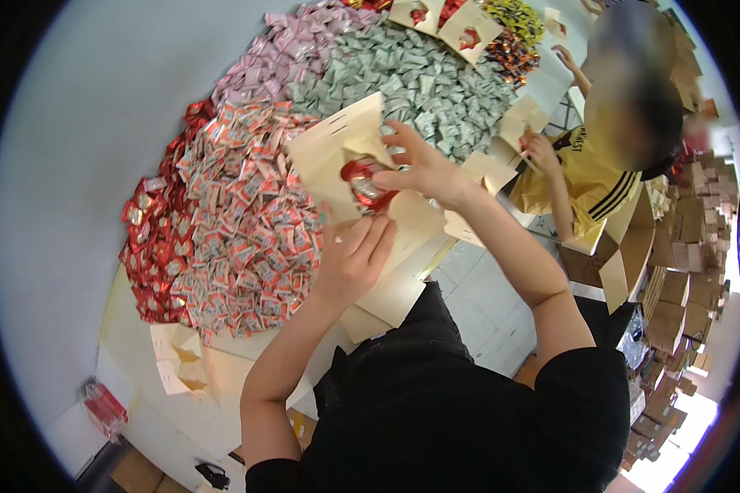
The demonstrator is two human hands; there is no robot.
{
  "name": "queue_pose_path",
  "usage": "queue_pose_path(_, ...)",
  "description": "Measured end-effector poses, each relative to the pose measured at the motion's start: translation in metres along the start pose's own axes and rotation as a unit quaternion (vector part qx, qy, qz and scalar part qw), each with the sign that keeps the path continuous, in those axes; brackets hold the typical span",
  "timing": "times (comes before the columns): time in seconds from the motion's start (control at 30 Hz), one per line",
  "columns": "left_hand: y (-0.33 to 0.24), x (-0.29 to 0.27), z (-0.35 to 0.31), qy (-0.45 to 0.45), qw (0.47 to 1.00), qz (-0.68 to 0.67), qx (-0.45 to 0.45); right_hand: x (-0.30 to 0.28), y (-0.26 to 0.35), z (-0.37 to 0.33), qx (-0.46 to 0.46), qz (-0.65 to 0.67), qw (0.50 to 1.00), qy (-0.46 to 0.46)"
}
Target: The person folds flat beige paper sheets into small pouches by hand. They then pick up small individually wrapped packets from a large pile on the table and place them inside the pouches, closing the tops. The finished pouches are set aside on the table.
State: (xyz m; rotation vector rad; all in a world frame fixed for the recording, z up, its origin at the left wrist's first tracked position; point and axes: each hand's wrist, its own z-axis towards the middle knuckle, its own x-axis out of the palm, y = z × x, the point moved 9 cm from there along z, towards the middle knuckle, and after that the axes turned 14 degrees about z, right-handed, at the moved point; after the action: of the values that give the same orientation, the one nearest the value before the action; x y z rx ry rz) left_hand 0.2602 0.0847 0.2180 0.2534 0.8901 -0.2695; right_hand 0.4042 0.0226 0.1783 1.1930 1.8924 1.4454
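Observation:
A cream cardboard box (325,156), its flap raised, is held tilted over the near edge of the candy heaps. Inside its opening lie shiny red-wrapped sweets (363,182). My left hand (352,256) is closed on the near side of the box, fingers together and thumb apart on the left. At the box's right side, my right hand (423,164) has its fingers spread, with the thumb over the red sweets. Just left of the box is a heap of orange-and-white wrapped candies (251,222).
Red foil-wrapped sweets (152,246) line the left; pale green (419,82) and pink packets (284,53) lie farther back. Another opened box (179,361) stands at the near left. A co-worker in a yellow shirt (580,177) handles a box at right. Stacked brown cartons (686,238) stand beyond.

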Motion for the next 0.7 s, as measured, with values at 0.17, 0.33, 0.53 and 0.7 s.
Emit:
queue_pose_path(0.17, -0.025, 0.008, 0.011, 0.004, 0.999, -0.044, 0.014, -0.025, -0.008, -0.010, -0.123, -0.186, 0.973, -0.058)
queue_pose_path(0.33, -0.032, 0.004, 0.004, -0.010, 0.999, -0.022, 0.037, -0.120, 0.001, -0.024, -0.054, -0.038, 0.980, -0.188)
queue_pose_path(0.53, 0.036, 0.009, -0.104, 0.167, 0.968, 0.047, -0.183, -0.383, -0.074, -0.027, -0.104, 0.131, 0.881, -0.443)
queue_pose_path(0.7, 0.096, -0.051, -0.267, 0.342, 0.864, 0.113, -0.352, -0.524, -0.197, 0.014, -0.025, 0.303, 0.932, -0.197)
